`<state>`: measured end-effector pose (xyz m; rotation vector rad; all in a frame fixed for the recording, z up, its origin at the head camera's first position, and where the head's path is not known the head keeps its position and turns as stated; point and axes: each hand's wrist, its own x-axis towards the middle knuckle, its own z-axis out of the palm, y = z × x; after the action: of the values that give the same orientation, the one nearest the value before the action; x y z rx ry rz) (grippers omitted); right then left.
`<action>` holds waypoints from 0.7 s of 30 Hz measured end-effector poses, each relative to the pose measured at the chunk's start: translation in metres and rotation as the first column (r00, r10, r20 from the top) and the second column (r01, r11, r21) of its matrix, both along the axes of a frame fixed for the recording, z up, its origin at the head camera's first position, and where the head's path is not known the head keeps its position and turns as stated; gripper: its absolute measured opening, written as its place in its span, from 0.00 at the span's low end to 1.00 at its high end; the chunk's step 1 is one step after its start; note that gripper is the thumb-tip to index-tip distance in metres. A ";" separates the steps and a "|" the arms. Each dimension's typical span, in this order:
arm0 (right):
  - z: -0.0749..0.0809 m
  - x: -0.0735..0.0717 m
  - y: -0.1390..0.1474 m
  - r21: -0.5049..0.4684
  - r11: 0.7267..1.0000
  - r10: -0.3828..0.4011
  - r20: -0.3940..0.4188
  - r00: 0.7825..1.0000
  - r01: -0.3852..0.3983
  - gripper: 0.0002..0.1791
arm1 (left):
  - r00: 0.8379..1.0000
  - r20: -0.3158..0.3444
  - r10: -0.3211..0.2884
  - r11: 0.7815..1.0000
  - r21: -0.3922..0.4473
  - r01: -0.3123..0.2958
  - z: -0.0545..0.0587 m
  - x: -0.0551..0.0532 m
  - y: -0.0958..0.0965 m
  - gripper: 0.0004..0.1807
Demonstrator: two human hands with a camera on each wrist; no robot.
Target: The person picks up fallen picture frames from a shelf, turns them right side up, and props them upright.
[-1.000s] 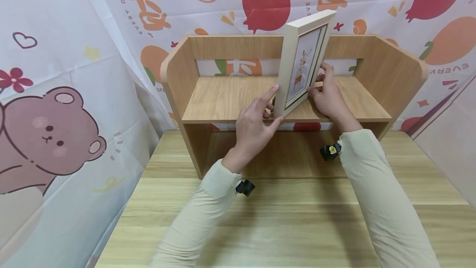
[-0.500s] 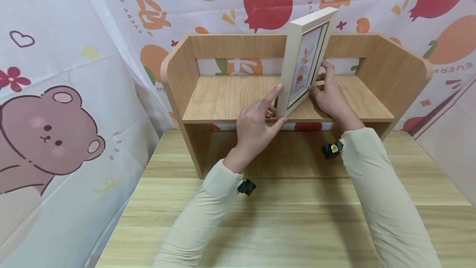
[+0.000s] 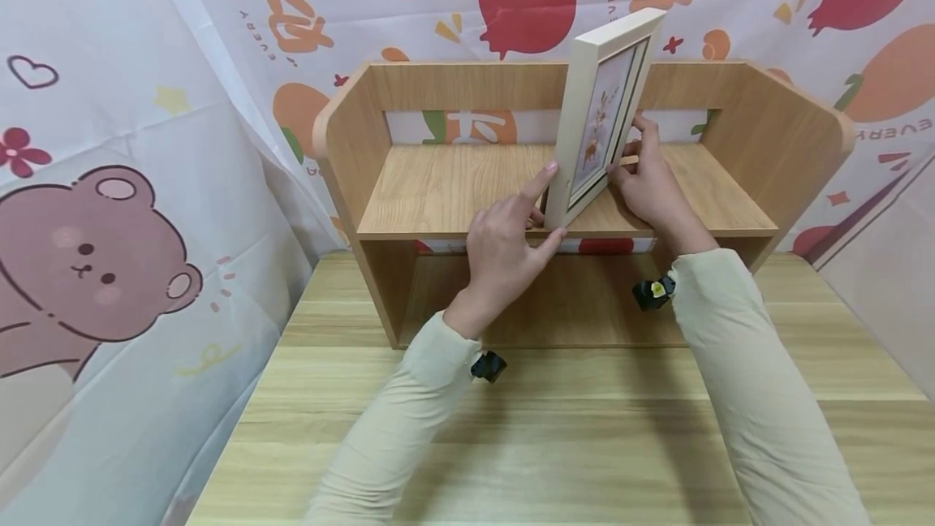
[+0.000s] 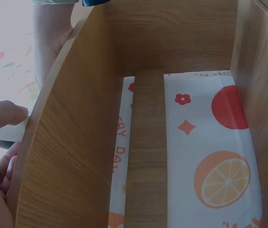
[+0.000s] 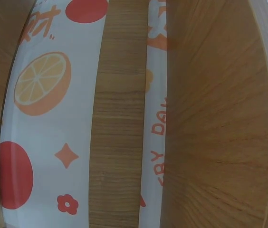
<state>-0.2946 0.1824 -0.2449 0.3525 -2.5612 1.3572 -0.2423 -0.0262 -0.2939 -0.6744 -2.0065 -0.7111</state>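
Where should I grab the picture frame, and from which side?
Probably low on both side edges, one hand from the front and one from the far side. The picture frame is upright and turned, its thick near edge toward the front of the upper shelf. The left hand is there, the right hand by the far edge.

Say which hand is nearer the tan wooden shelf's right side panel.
Right hand: left of the panel, at the far edge of the cream rectangular frame. Left hand: farther left, at the frame's near edge.
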 end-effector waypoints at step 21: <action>0.041 0.037 0.006 0.157 0.987 0.029 0.002 1.000 -0.029 0.43 | 1.000 0.001 0.018 1.000 0.004 -0.018 -0.002 0.000 0.002 0.37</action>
<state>-0.2572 0.1880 -0.2039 0.4176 -2.6799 1.1671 -0.2424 -0.0239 -0.2961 -0.6531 -2.0094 -0.7047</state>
